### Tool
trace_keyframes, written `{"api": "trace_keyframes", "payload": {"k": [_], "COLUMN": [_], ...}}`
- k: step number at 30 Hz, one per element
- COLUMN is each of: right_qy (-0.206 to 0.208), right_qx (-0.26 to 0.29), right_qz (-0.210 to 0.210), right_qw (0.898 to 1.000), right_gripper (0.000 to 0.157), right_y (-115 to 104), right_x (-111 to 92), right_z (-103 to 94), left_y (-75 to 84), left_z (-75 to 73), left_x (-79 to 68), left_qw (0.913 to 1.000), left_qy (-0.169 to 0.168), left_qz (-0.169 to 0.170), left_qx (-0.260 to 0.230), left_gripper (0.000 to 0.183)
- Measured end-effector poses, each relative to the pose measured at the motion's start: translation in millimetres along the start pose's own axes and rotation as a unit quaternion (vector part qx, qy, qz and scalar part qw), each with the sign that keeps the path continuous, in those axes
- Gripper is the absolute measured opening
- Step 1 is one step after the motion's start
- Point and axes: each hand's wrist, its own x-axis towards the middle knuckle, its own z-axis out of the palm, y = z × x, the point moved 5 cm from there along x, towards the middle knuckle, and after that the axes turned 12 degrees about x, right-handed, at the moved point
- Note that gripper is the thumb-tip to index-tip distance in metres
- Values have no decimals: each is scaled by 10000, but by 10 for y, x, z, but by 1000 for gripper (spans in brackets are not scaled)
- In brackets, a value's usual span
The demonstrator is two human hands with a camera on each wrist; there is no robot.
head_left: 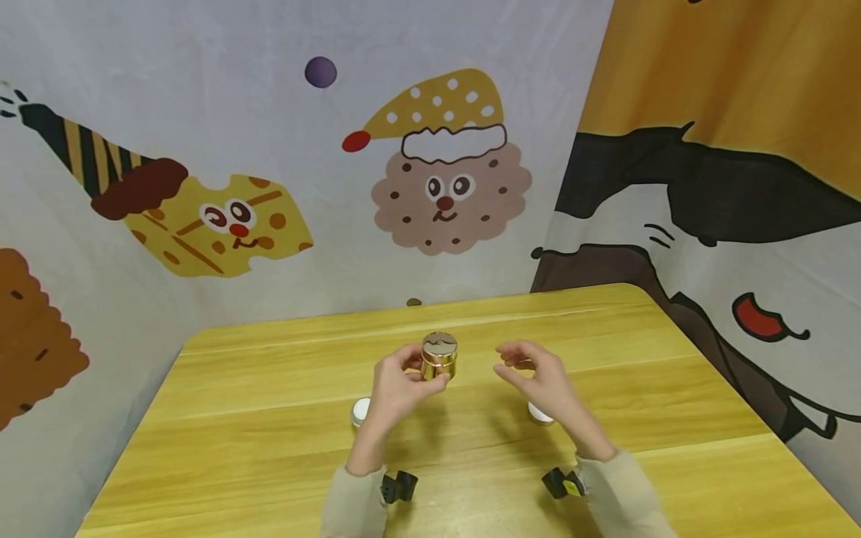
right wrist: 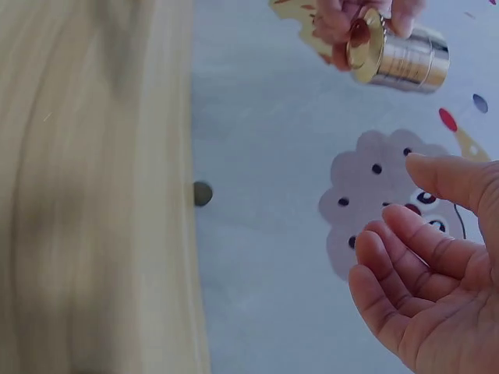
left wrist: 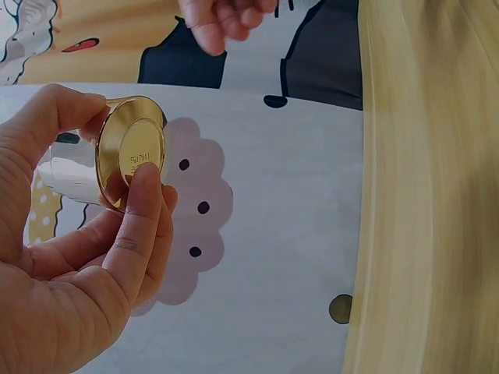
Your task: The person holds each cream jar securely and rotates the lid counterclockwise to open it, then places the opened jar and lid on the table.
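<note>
My left hand [head_left: 397, 385] grips a shiny gold cosmetic jar [head_left: 439, 359] above the table, its mirror-like lid facing up in the head view. In the left wrist view the thumb and fingers hold the jar's flared gold base [left wrist: 132, 152], where small printed characters show; one fingertip rests on the underside. My right hand [head_left: 538, 377] hovers to the right of the jar, apart from it, fingers loosely bent and nothing between them. The right wrist view shows this right hand [right wrist: 429, 273] with its palm bare, and the jar [right wrist: 405, 56] beyond it.
On the wooden table [head_left: 269, 448], a small white-topped round container [head_left: 361, 411] sits beside the left wrist. Another white round piece [head_left: 540, 414] is partly covered by the right hand. A cartoon-printed curtain [head_left: 336, 224] hangs behind the table's far edge.
</note>
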Motion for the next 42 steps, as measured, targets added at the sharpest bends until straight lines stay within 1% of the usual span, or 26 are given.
{"api": "trace_keyframes", "payload": {"k": [5,7,14,16,22,25,29,32,34,36,39,40,42], "right_qy": [-52,-62,-227,-279,-367,-344,-269,-229,-266,-375,-667,-755,-888], "right_qx": [306,448,624,671,968,963,841,814,834,882,925,965,874], "right_qz": [183,292,472,485,344,262,89,-90,-255,-370,-455,-421,-384], "right_qw": [9993,9985,9967,9962,9940,9944,9961,9964,9958,9947,9924,9916,9915], "right_gripper": [25,26,28,28,29,30,31,31,31,30,31,34,42], "right_y": [-78,-19,-441,-524,-611,-627,-658,-659,-617,-525,-382,-338,-307], "right_x": [85,106,225,252,305,320,339,347,350,356,362,363,357], "right_z": [88,124,249,280,372,410,444,454,465,482,514,522,534], "left_y": [27,35,60,128,390,423,392,261,175,84,43,39,34], "left_z": [-3,-3,4,-15,-100,-104,-88,-37,-6,25,32,30,31], "left_x": [-4,-6,-11,-28,-106,-122,-117,-85,-64,-45,-44,-46,-49], "left_qw": [10000,9999,10000,9999,9999,9999,9998,9996,9996,9996,9996,9996,9994], "left_qy": [26,29,18,5,-80,-103,-90,-75,-62,-58,-58,-56,-63], "left_qz": [41,69,75,101,145,115,132,119,147,153,220,242,288], "left_qx": [-44,-70,-16,-5,-4,-21,-140,-232,-241,-227,-182,-166,-175], "left_gripper": [39,39,37,36,35,35,32,32,33,35,37,37,38]}}
